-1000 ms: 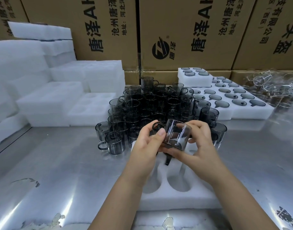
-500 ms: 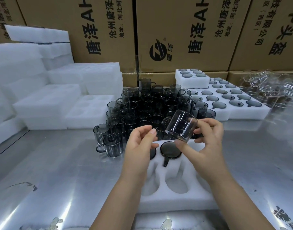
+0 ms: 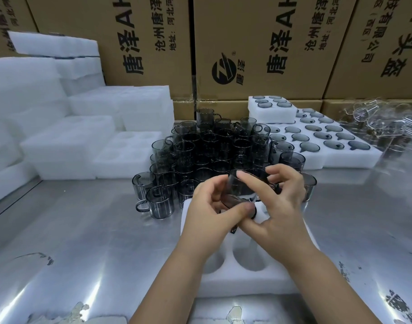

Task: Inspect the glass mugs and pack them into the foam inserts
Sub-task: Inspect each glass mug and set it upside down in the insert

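A smoky grey glass mug point(image 3: 241, 191) is held tilted above the far end of a white foam insert point(image 3: 247, 279). My left hand point(image 3: 207, 216) grips its lower end with thumb and fingers. My right hand point(image 3: 277, 206) holds its right side, with the index finger laid across its upper wall. Two near pockets of the insert are bare; its far pockets are hidden under my hands. Behind stands a dense cluster of the same grey mugs point(image 3: 212, 150).
Stacks of bare foam inserts point(image 3: 67, 146) fill the left. Filled foam inserts point(image 3: 321, 139) lie at back right, with a pile of clear glassware point(image 3: 382, 122) beyond. Cardboard cartons point(image 3: 254, 47) wall the back. The metal table point(image 3: 83, 242) is shiny.
My right hand has brought the mug down and left from its raised position. My left hand has closed on it again, so both hands hold it above the insert's far pockets.
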